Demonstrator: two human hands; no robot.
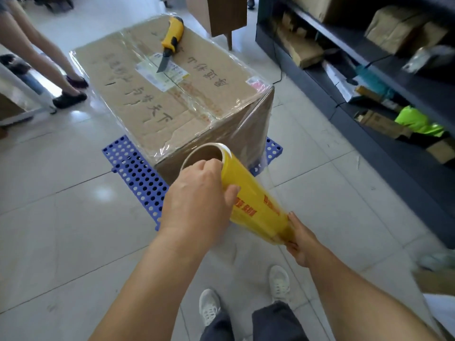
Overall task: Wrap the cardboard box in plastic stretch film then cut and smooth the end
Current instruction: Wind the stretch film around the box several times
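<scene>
A large cardboard box [152, 99] stands on a blue perforated mat [133, 168], with clear film covering its sides and top edges. A yellow roll of stretch film [256, 203] is tilted in front of the box's near corner. My left hand [197, 200] grips the roll's upper end, fingers hooked into the cardboard core. My right hand [299, 239] holds the lower end. A sheet of clear film [261, 143] runs from the roll to the box's right side. A yellow-handled knife [170, 43] lies on top of the box.
Dark shelving [369, 77] with parcels and bags runs along the right. Another person's legs [49, 60] stand at the far left beside the box. A wooden cabinet [221, 16] stands behind the box. My feet are on the tiled floor [73, 242] below.
</scene>
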